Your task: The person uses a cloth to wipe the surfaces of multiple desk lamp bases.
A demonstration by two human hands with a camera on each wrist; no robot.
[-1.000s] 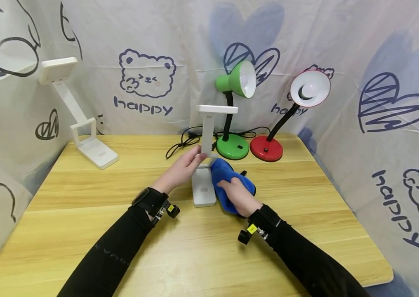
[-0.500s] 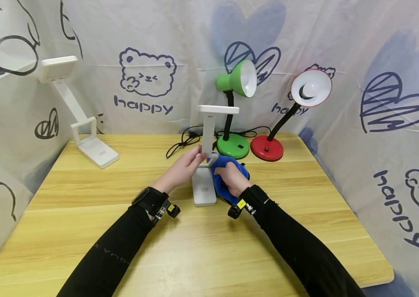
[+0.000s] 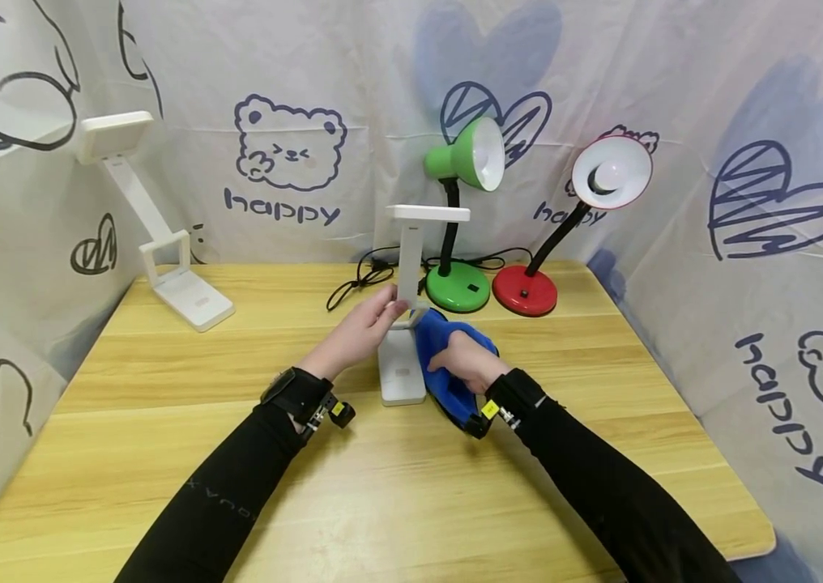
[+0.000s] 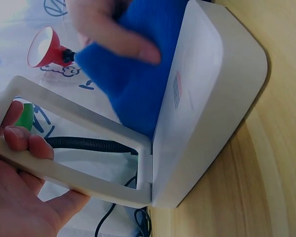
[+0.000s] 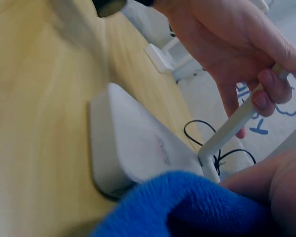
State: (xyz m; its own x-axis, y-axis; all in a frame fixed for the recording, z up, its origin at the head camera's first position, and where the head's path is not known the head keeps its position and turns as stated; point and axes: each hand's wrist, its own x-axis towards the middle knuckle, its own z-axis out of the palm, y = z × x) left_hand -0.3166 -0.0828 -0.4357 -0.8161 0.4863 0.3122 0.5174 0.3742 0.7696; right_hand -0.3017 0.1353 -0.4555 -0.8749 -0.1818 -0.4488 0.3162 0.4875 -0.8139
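Observation:
A white desk lamp [image 3: 402,375] stands mid-table, its flat head level above its base. My left hand [image 3: 362,330] grips the lamp's lower arm; in the left wrist view, the fingers [image 4: 25,139] curl round one bar of the arm's open frame. In my right hand [image 3: 466,362] is a fuzzy blue cloth [image 3: 448,389] with dark edging, held along the right side of the lamp's base. The left wrist view shows the right hand's finger [image 4: 133,45] lying over the cloth [image 4: 138,84], close against the base. Part of the cloth is hidden under that hand.
Behind the lamp stand a green gooseneck lamp [image 3: 458,287] and a red one [image 3: 524,291], with black cords [image 3: 360,282] beside them. Another white lamp [image 3: 194,298] is at the back left. A printed curtain [image 3: 287,48] surrounds the wooden table [image 3: 353,502].
My right hand has moved up along the lamp's base with the cloth, then back down a little to the right, the cloth's lower end shifting. The left hand keeps its grip in place.

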